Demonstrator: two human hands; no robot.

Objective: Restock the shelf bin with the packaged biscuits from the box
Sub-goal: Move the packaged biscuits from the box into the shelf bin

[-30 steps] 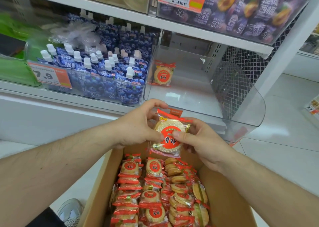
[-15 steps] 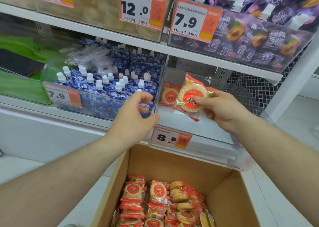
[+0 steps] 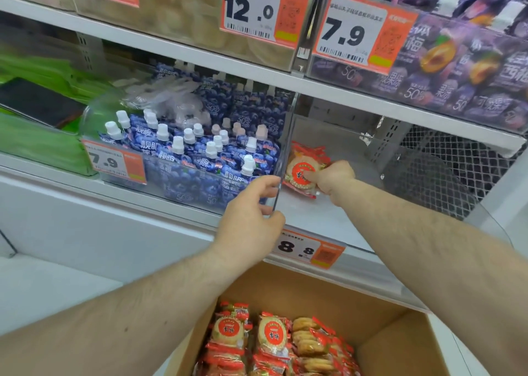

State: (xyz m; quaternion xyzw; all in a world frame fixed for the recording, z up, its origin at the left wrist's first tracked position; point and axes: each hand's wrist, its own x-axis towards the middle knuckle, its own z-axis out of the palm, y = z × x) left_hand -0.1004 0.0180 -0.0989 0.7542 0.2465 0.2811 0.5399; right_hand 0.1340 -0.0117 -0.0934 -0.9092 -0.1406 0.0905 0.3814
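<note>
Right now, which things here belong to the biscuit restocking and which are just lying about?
Job: biscuit pack in right hand; clear bin; left hand at its wall; box of biscuits.
Not: blue pouches; purple packs; green packs.

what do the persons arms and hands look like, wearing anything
Both forearms are bare with visible hair; no sleeves, gloves, watch or rings show. The left hand and right hand are uncovered, fingers bare too. Both arms enter from the bottom edge of the head view, so anything worn above the forearms is out of sight.

Biscuit packet (image 3: 303,173) in bin (image 3: 337,218), box (image 3: 380,330) below, pouches (image 3: 200,153) left
</note>
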